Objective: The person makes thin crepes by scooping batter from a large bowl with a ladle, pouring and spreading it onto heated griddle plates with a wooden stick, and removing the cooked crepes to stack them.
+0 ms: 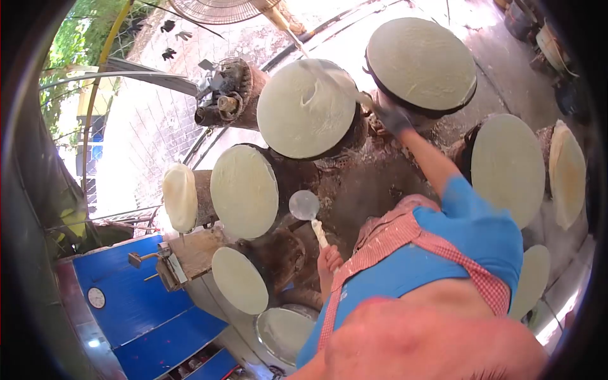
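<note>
My left hand is closed around the pale, batter-coated handle of a ladle, its round bowl raised over the dark ground between the griddles. My right hand, in a dark glove, grips a long flat stick, blurred by motion. The stick reaches across a pale round batter sheet on a griddle at the top middle. Near its centre this sheet has a small fold or tear. Another round sheet covers the griddle at the upper right, close to my gloved hand.
More batter-covered griddles ring me, including a left one, a lower-left one and a right one. A lidded pot stands below. Blue panels with a clock lie at left; a fan is at top.
</note>
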Available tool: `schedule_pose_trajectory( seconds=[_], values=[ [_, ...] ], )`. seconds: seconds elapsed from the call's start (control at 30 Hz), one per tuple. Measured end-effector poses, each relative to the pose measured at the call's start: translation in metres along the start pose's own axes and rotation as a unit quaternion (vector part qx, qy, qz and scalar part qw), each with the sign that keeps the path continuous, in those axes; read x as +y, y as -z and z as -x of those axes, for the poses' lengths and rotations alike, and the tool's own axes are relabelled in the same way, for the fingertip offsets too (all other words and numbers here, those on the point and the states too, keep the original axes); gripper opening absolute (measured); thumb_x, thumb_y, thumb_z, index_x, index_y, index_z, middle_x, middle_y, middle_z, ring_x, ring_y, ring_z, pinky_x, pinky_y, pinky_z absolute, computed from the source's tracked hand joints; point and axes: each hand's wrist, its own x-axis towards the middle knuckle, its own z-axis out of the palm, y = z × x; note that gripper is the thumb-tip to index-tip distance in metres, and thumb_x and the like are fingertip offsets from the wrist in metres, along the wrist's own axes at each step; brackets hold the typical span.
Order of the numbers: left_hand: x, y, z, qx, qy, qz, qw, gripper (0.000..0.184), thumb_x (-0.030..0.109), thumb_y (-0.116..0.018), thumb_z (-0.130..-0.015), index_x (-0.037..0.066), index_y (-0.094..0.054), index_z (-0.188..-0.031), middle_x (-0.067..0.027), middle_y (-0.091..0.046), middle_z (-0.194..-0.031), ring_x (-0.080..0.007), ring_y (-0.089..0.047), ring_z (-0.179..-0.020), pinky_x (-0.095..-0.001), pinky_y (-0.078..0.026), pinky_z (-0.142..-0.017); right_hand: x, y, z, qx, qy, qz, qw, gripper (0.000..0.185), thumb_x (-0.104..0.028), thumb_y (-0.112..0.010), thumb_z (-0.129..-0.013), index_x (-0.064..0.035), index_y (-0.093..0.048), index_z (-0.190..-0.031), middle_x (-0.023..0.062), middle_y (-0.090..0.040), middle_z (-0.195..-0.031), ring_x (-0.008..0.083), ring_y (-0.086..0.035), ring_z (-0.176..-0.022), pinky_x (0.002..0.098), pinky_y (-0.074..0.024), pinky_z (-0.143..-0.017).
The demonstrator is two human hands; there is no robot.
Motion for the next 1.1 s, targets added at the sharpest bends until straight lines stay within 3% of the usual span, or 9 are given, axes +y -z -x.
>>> schedule_pose_trajectory(
  seconds=[0.13, 0.23, 0.3, 0.37, 0.43, 0.6, 0.93, 1.03, 1.1],
  values=[
    [-0.007, -0.022, -0.004, 0.022, 0.015, 0.011, 1.0, 0.031, 0.019, -0.034, -0.09, 0.011, -0.032, -0.06, 0.0036, -0.024, -0.044, -0.0065, -0.022, -0.033, -0.0207, -0.021, -0.03, -0.112, -0.045, -0.062, 0.083, 0.054, 0.448, 0.889, 0.047, -0.049, -0.046, -0.078, -0.0107, -0.058, -0.102, 0.0141, -0.057, -0.103, 0.0294, -0.054, -0.095, 0.0332, -0.0406, -0.082],
    [-0.005, -0.013, 0.008, 0.147, -0.062, -0.145, 0.976, 0.031, 0.021, -0.035, -0.09, 0.012, -0.033, -0.061, 0.0042, -0.022, -0.044, -0.0063, -0.02, -0.033, -0.0205, -0.019, -0.03, -0.03, -0.027, -0.103, 0.127, 0.074, 0.256, 0.956, 0.048, -0.049, -0.049, -0.073, -0.0051, -0.061, -0.09, 0.017, -0.059, -0.096, 0.0299, -0.058, -0.085, 0.0348, -0.0446, -0.076],
    [0.019, 0.029, -0.007, -0.066, 0.012, -0.076, 0.995, 0.029, 0.024, -0.036, -0.089, 0.013, -0.034, -0.062, 0.0045, -0.022, -0.046, -0.0066, -0.02, -0.034, -0.0203, -0.019, -0.032, -0.024, -0.035, -0.097, 0.094, 0.113, 0.292, 0.945, 0.048, -0.048, -0.048, -0.075, -0.0048, -0.059, -0.094, 0.0175, -0.059, -0.096, 0.0293, -0.057, -0.087, 0.0345, -0.0435, -0.078],
    [0.038, 0.052, -0.013, 0.174, -0.104, -0.277, 0.939, 0.029, 0.026, -0.039, -0.089, 0.013, -0.034, -0.063, 0.0043, -0.023, -0.048, -0.0072, -0.019, -0.035, -0.0208, -0.019, -0.032, -0.017, -0.074, -0.013, -0.001, 0.142, 0.357, 0.923, 0.049, -0.046, -0.047, -0.077, -0.0042, -0.056, -0.103, 0.0185, -0.058, -0.098, 0.0279, -0.055, -0.093, 0.0339, -0.0412, -0.081],
    [0.051, 0.048, -0.005, 0.07, 0.01, -0.083, 0.994, 0.034, 0.023, -0.041, -0.088, 0.015, -0.03, -0.057, 0.0033, -0.029, -0.047, -0.0083, -0.027, -0.036, -0.0228, -0.024, -0.034, -0.001, -0.069, 0.018, 0.06, 0.28, 0.348, 0.892, 0.039, -0.037, -0.046, -0.081, -0.0093, -0.054, -0.106, 0.0167, -0.059, -0.097, 0.0269, -0.053, -0.097, 0.0344, -0.0392, -0.083],
    [0.047, 0.001, 0.024, 0.076, -0.038, 0.044, 0.995, 0.035, 0.023, -0.037, -0.091, 0.009, -0.031, -0.059, 0.0016, -0.026, -0.049, -0.0066, -0.028, -0.038, -0.0207, -0.025, -0.035, -0.025, -0.046, 0.044, 0.157, -0.098, -0.091, 0.978, 0.025, -0.022, -0.053, -0.081, -0.0017, -0.059, -0.094, 0.0077, -0.062, -0.093, 0.0173, -0.057, -0.08, 0.0295, -0.045, -0.077],
    [0.07, -0.001, 0.019, -0.013, -0.01, 0.083, 0.996, 0.035, 0.024, -0.037, -0.089, 0.009, -0.033, -0.058, -0.0002, -0.032, -0.05, -0.0088, -0.033, -0.038, -0.0221, -0.029, -0.033, -0.012, -0.015, -0.012, 0.049, 0.16, -0.018, 0.986, 0.032, -0.035, -0.054, -0.081, -0.0062, -0.063, -0.093, 0.007, -0.064, -0.09, 0.0145, -0.057, -0.078, 0.0282, -0.0429, -0.077],
    [0.079, -0.008, 0.008, 0.014, -0.003, 0.1, 0.995, 0.035, 0.024, -0.039, -0.088, 0.009, -0.032, -0.057, 0.0003, -0.03, -0.048, -0.0089, -0.032, -0.035, -0.0217, -0.028, -0.032, -0.062, -0.039, -0.005, 0.123, -0.005, 0.363, 0.923, 0.049, -0.048, -0.05, -0.078, -0.0075, -0.057, -0.105, 0.0138, -0.061, -0.084, 0.0316, -0.055, -0.081, 0.0376, -0.0409, -0.078],
    [0.094, -0.008, -0.004, 0.048, 0.003, 0.071, 0.996, 0.034, 0.025, -0.041, -0.087, 0.011, -0.032, -0.057, 0.001, -0.029, -0.047, -0.009, -0.029, -0.032, -0.0216, -0.027, -0.03, -0.046, -0.038, -0.002, 0.111, 0.188, 0.54, 0.813, 0.054, -0.052, -0.047, -0.078, -0.0097, -0.05, -0.112, 0.017, -0.06, -0.082, 0.0328, -0.055, -0.079, 0.0404, -0.0408, -0.076]
  ],
)
